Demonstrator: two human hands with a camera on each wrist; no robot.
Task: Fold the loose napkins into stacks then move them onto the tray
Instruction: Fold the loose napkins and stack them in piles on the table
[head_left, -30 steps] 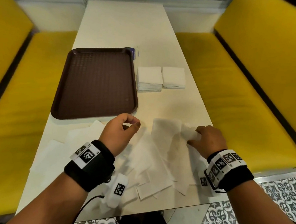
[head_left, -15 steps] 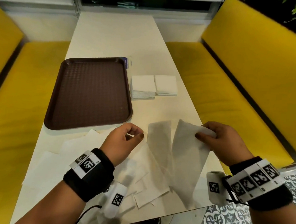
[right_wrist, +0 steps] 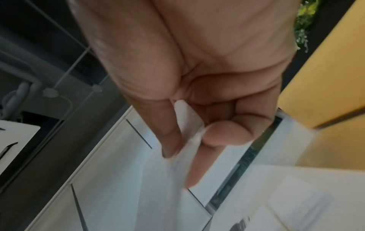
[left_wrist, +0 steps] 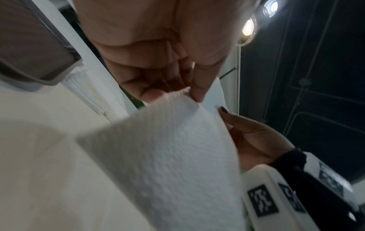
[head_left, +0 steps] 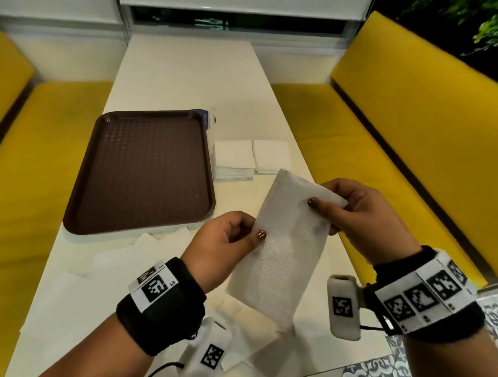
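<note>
I see both hands up w/ one napkin (head_left: 279, 248) held above the near surface (head_left: 190, 74): left hand (head_left: 224, 245) pinches its left edge, right hand (head_left: 362, 218) pinches the far right corner. Loose napkins (head_left: 156, 246) lie below; two folded stacks (head_left: 252, 159) sit right of tray (head_left: 144, 170).

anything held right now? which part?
One white embossed paper napkin, lifted off the table: left hand pinches its left edge, right hand its top right corner.
</note>
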